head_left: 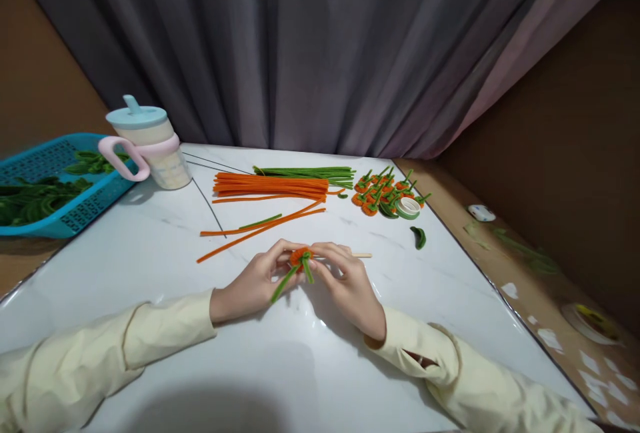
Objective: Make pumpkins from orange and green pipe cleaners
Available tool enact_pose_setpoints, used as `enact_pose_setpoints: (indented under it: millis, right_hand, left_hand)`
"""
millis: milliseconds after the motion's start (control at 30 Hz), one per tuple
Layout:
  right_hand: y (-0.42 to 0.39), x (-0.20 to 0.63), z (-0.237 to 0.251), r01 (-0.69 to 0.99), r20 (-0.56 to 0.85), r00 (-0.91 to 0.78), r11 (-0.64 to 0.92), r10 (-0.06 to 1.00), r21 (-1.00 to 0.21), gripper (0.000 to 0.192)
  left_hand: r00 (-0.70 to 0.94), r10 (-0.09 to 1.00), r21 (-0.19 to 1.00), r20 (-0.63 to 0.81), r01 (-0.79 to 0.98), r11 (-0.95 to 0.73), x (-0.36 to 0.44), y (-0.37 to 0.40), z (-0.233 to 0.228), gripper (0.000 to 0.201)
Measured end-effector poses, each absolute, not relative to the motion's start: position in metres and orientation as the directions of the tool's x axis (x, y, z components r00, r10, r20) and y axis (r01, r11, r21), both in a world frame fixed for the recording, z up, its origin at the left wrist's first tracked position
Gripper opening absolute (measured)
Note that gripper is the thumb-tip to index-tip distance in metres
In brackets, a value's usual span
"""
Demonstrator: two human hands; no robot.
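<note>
Both hands (305,280) around orange coil (301,256), stick (361,255) mostly hidden.

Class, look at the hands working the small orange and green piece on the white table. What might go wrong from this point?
1. The orange coil, pinched between the left hand and right hand, might unwind if either grip loosens.
2. A sleeve might sweep the loose orange stems lying just beyond the hands.

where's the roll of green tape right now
In the head view, the roll of green tape lies on the white table at its far right, against the pile of finished orange pieces, just right of the orange stems.
</note>
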State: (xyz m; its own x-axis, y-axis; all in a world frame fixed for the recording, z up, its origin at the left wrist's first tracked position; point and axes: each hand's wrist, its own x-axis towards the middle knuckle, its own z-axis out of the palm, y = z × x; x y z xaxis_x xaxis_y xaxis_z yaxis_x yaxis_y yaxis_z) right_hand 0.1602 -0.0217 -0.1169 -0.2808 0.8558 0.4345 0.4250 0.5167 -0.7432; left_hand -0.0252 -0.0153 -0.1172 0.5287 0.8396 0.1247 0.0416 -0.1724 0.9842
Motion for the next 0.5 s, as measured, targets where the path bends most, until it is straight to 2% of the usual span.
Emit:
enact_pose_setpoints:
  millis: [67, 133, 200, 300, 500]
  right_hand:
    - [-0.017, 0.166, -0.117, 0.467, 0.497, -0.323, 0.592, 0.806, -0.657, 0.014]
    - [-0.012, 0.171, -0.118, 0.480, 0.526, -0.379, 0.647, 0.762, -0.592, 0.014]
    - [-0.010, 0.173, -0.120, 0.475, 0.516, -0.427, 0.669, 0.743, -0.571, 0.014]
    - [-0.011, 0.171, -0.121, 0.439, 0.472, -0.460, 0.655, 0.752, -0.615, 0.014]
    - [-0.013, 0.163, -0.123, 0.346, 0.372, -0.325, 0.475, 0.870, -0.809, 0.010]
  left_hand:
    - [0.595, 0.798, 0.995, 0.092, -0.028, -0.094, -0.029, -0.010, -0.115, 0.040]
    - [0.623, 0.782, 0.999, -0.005, -0.034, 0.033, -0.032, -0.004, -0.111, 0.048]
    - [0.581, 0.810, 0.995, -0.084, 0.004, 0.101, -0.035, 0.000, -0.108, 0.042]
    - [0.492, 0.869, 0.997, -0.058, 0.074, 0.024, -0.034, 0.002, -0.105, 0.020]
    - [0.430, 0.902, 0.996, -0.042, 0.085, 0.006, -0.028, 0.000, -0.112, 0.024]
